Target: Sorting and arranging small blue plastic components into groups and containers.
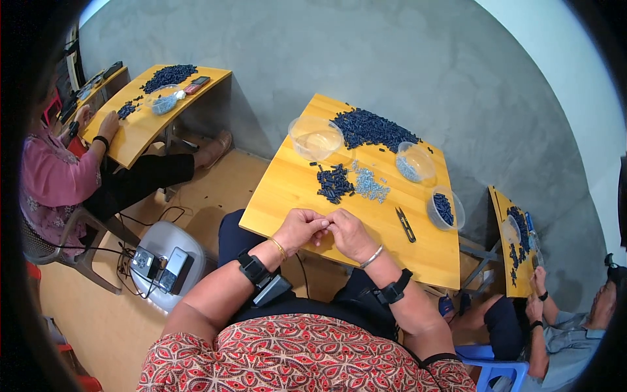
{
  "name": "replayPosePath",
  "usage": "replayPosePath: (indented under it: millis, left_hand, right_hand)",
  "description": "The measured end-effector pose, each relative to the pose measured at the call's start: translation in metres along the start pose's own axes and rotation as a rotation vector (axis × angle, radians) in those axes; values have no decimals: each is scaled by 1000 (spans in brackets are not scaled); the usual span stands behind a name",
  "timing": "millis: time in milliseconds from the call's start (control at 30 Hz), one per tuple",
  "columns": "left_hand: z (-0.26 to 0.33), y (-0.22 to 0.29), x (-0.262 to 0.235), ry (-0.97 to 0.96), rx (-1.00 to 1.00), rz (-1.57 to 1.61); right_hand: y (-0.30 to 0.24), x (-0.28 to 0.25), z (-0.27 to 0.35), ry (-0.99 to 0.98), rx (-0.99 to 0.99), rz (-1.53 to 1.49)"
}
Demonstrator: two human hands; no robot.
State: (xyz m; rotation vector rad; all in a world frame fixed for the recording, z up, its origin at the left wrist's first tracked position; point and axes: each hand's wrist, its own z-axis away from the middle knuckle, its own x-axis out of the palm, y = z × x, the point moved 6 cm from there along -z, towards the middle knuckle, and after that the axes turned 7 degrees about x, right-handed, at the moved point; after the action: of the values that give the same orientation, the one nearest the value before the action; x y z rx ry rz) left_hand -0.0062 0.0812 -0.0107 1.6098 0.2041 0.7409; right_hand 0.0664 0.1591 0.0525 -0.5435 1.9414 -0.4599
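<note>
My left hand (300,228) and my right hand (351,235) meet over the front edge of the yellow wooden table (287,189). Both are closed in a pinch, fingertips together, on something too small and covered to make out. Just beyond them lies a small heap of short dark blue cylindrical pieces (334,183). Beside it is a scatter of small pale, clear-looking pieces (371,187). To the right of my right hand rest black thread snips (405,225).
A large pile of dark pieces (372,128) covers the table's far side. Around it stand a clear bowl (302,145), a tub of pale pieces (426,164) and a tub of dark pieces (457,215). People sit at tables left and right. A grey stool (151,245) holds devices and cables.
</note>
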Motion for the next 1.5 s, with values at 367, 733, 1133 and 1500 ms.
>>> replayPosePath:
  millis: [367, 733, 1133, 1500]
  left_hand:
    - [3, -2, -5, 44, -9, 228]
    - [1, -3, -6, -4, 48, 366]
    - [-22, -5, -19, 310, -39, 276]
    - [-34, 3, -17, 213, 41, 359]
  right_hand:
    - [71, -5, -44, 27, 235, 194]
    - [69, -11, -23, -58, 199, 459]
    - [76, -30, 25, 109, 315, 445]
    - [137, -72, 33, 322, 490, 238]
